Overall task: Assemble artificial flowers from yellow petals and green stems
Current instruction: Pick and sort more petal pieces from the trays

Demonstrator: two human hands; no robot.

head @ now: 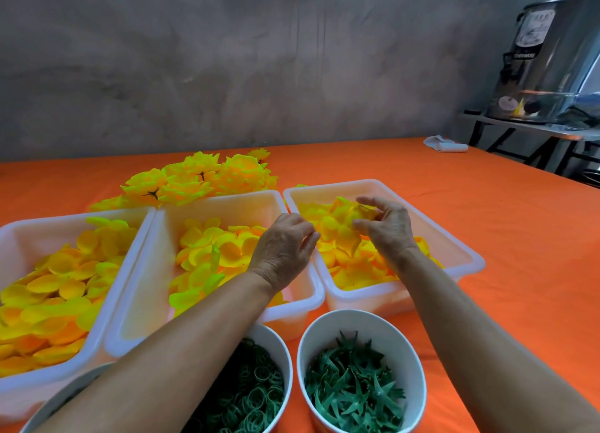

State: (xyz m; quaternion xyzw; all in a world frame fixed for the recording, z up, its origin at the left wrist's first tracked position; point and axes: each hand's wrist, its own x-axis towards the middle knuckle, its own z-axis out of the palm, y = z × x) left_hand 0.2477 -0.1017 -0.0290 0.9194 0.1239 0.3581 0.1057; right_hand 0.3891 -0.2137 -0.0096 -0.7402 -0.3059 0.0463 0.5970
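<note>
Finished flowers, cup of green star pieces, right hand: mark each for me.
Finished flowers (198,181), head view, middle of the pile.
Cup of green star pieces (418,361), head view, right rim.
Right hand (384,228), head view, back of hand.

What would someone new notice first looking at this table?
Probably the three white bins heaped with yellow petals, side by side on the orange tablecloth. Both hands work over the rightmost bin: the right hand pinches a petal, the left hand beside it. Finished yellow flowers lie piled behind the bins.
</note>
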